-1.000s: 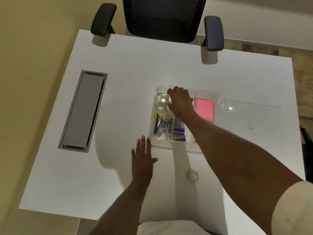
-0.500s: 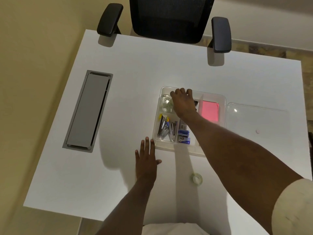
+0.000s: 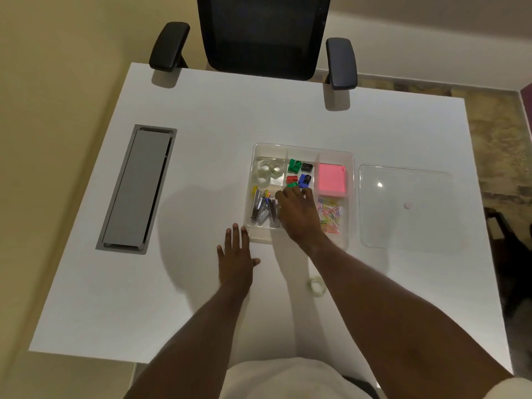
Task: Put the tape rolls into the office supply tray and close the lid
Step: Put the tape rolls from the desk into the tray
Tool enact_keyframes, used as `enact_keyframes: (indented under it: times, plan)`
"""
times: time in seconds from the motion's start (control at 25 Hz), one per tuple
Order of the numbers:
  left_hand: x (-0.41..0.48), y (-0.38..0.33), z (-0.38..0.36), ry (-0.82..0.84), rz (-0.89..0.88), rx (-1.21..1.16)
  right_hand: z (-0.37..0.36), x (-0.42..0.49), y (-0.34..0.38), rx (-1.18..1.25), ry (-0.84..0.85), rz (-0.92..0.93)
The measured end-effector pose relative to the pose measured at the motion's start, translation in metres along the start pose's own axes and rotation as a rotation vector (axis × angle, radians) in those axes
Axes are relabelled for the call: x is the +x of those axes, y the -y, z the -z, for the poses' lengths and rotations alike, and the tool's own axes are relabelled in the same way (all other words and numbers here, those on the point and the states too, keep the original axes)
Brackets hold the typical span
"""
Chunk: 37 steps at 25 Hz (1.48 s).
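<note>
Three clear tape rolls (image 3: 267, 170) lie in the far-left compartment of the clear plastic compartment tray (image 3: 350, 197), seen from your head camera. One further clear tape roll (image 3: 316, 285) sits on the white table (image 3: 201, 125), near your right forearm and outside the tray. Your right hand (image 3: 299, 214) is over the tray's middle, fingers loosely curled and gripping nothing visible, tips beside the coloured sharpeners (image 3: 300, 173). Your left hand (image 3: 234, 254) lies flat on the table just short of the tray's near-left corner, fingers spread. The clear flat lid (image 3: 403, 208) rests on the table just right of the tray, which stands uncovered.
</note>
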<state>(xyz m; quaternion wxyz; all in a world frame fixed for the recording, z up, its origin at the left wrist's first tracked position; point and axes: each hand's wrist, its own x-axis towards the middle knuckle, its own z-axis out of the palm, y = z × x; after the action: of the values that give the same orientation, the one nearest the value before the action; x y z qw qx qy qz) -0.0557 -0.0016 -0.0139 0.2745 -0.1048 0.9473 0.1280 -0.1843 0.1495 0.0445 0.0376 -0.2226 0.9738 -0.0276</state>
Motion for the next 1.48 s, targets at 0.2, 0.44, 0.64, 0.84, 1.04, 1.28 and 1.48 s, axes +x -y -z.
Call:
enact_keyframes:
  times: [0.2,0.44,0.64,0.84,1.04,1.28,1.48]
  plan:
    - [-0.002,-0.002,0.002,-0.006,-0.002,0.003,-0.012,-0.060,-0.003,-0.011,0.018,0.004]
    - [-0.003,-0.001,0.002,0.005,-0.011,0.017,-0.031,-0.131,-0.022,0.049,0.014,-0.009]
    - [-0.004,-0.003,0.006,0.015,-0.018,0.030,-0.039,-0.181,-0.040,0.196,0.158,-0.132]
    - [-0.006,-0.005,0.008,0.019,-0.012,0.042,-0.045,-0.208,-0.045,0.251,0.351,-0.240]
    - [-0.006,-0.005,0.008,0.012,-0.019,0.035,-0.046,-0.201,-0.038,0.221,0.372,-0.219]
    - [-0.004,-0.003,0.004,0.009,-0.016,0.043,-0.037,-0.172,-0.031,0.274,0.157,-0.094]
    - [-0.003,-0.002,0.002,0.011,-0.016,0.026,-0.012,-0.101,-0.034,0.258,0.023,-0.033]
